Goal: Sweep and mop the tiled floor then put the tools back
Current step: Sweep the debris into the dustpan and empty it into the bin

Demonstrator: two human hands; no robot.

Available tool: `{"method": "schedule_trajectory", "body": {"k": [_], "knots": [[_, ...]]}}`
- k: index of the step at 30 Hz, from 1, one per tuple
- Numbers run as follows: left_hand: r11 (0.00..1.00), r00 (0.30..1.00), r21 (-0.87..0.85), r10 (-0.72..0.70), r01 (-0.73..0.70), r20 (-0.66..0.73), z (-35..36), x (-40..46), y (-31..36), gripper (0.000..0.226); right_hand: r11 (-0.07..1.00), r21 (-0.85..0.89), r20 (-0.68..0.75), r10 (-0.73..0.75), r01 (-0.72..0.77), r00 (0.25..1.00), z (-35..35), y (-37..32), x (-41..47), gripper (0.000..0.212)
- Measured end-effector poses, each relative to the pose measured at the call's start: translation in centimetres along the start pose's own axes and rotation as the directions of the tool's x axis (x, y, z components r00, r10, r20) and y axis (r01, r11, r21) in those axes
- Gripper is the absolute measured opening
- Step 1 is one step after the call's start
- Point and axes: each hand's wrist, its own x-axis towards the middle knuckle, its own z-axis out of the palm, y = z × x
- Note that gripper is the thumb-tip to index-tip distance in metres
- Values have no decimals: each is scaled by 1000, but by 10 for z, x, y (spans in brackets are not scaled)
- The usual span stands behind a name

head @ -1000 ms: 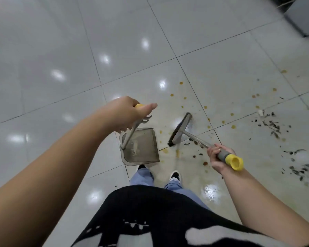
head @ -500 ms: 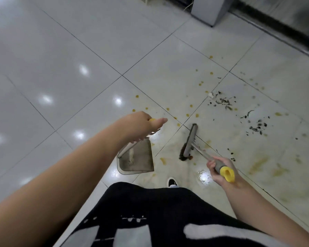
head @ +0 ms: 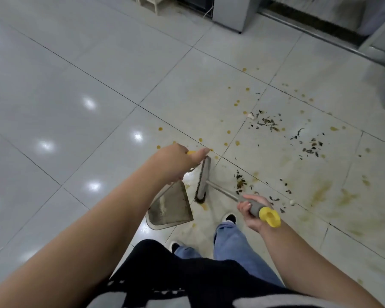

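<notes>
My left hand (head: 176,162) grips the yellow-tipped handle of a grey dustpan (head: 170,207), whose pan rests on the tiled floor (head: 76,107) in front of my feet. My right hand (head: 250,211) is closed around the grey grip of a broom (head: 203,178) with a yellow end cap. The broom's head stands on the floor just right of the dustpan's open edge. Dark leaf scraps (head: 240,182) lie beside the broom shaft, and more scraps (head: 266,123) are scattered further right among yellow-brown stains (head: 320,192).
A grey cabinet (head: 233,12) and a white frame (head: 149,3) stand at the far edge. A dark door track (head: 309,27) runs along the top right. Another grey unit (head: 382,70) sits at the right edge. My shoes (head: 229,218) are just behind the tools.
The view has swung toward the room's far edge. The broom head has moved closer to the dustpan, and my right foot has stepped forward.
</notes>
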Motion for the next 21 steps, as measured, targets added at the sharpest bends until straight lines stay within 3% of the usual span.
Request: {"method": "schedule_trajectory", "body": {"k": [8, 14, 21], "knots": [[993, 998, -97, -65, 67, 17, 8, 23, 53, 60, 970, 216, 15, 111, -112, 994, -2, -104, 6, 31], [986, 998, -152, -60, 64, 30, 10, 41, 85, 58, 992, 122, -66, 47, -38, 997, -42, -138, -2, 18], [987, 996, -139, -76, 81, 38, 24, 52, 119, 58, 952, 298, -121, -34, 69, 992, -71, -171, -22, 22]]}}
